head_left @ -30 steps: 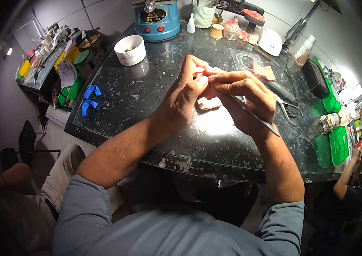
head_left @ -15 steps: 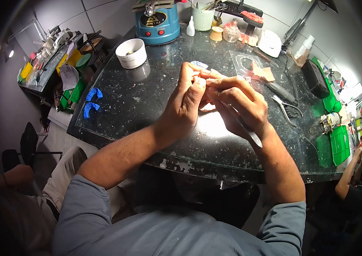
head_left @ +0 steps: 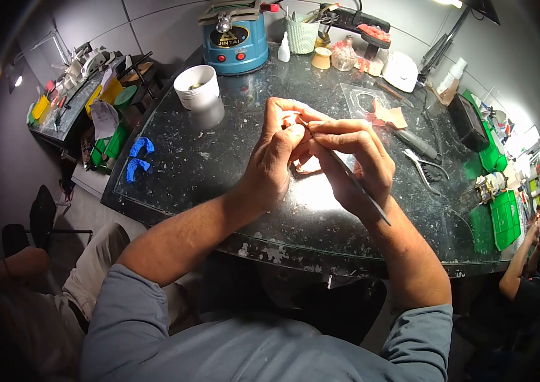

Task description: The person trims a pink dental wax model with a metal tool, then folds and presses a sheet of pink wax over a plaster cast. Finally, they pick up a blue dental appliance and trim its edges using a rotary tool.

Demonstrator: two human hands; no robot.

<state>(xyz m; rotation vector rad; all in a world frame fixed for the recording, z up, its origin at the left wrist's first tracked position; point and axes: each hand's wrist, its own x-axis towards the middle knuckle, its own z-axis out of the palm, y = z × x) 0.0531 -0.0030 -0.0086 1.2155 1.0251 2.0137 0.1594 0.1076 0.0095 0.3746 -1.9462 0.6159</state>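
The left hand [head_left: 269,164] pinches a small pinkish piece [head_left: 291,120] above the desk [head_left: 177,169]; probably light and fragile, it suits an edge grip. The right hand [head_left: 367,159] grasps a slim metal tool [head_left: 367,196].

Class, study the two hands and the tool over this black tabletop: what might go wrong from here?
The slim metal tool in the right hand meets the small pink piece close to the left hand's fingers; a slip might nick them.
The piece is held above the black tabletop, so a loosened grip might drop it.
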